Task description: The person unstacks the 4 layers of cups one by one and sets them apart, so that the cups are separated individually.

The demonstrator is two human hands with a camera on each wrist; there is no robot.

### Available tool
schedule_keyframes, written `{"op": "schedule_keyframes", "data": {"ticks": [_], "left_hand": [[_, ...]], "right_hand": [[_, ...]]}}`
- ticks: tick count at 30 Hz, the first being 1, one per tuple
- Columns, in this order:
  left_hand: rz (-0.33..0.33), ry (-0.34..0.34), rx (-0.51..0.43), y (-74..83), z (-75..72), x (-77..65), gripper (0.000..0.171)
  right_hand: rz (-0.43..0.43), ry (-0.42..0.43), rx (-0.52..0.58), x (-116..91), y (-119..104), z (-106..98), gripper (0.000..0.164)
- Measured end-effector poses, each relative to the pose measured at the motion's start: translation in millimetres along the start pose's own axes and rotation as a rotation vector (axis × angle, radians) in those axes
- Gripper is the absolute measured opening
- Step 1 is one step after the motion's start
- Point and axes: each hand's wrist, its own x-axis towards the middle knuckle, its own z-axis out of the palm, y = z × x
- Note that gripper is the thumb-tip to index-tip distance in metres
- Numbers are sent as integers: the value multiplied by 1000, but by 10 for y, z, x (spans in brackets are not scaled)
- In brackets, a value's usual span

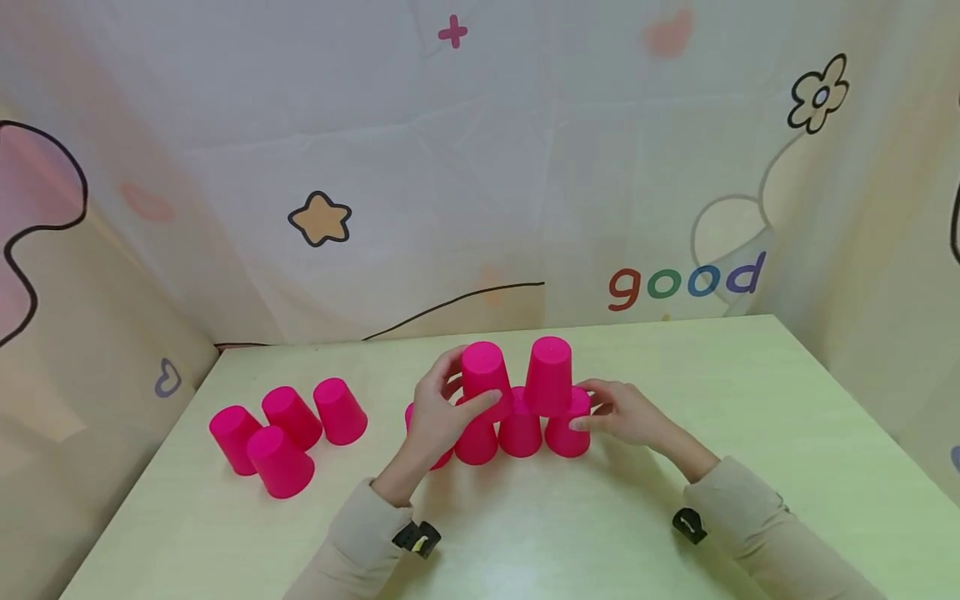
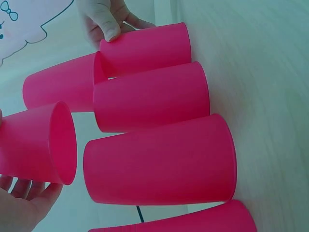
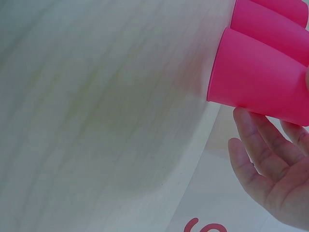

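Note:
My left hand holds an upside-down pink cup above a row of upturned pink cups. In the left wrist view, the held cup is apart from the row, its rim tilted. At the row's right end, my right hand grips the last cup between thumb and fingers; the right wrist view shows fingers along its side. Another cup sits on the two right-hand row cups. The row's leftmost cup is partly hidden behind my left hand.
Several more upturned pink cups stand in a loose group on the left of the pale table. A printed curtain hangs behind the table and along its sides. Dark straps show at both wrists.

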Motion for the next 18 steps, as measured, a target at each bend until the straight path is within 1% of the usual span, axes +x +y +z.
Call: {"op": "schedule_keyframes", "data": {"ticks": [9, 18], "left_hand": [[58, 51, 29, 50, -137, -74, 59], [33, 75, 25, 71, -305, -152, 58]], "right_hand": [[-15, 9, -7, 4, 21, 0, 52], [-12, 15, -13, -9, 25, 7, 52]]}}
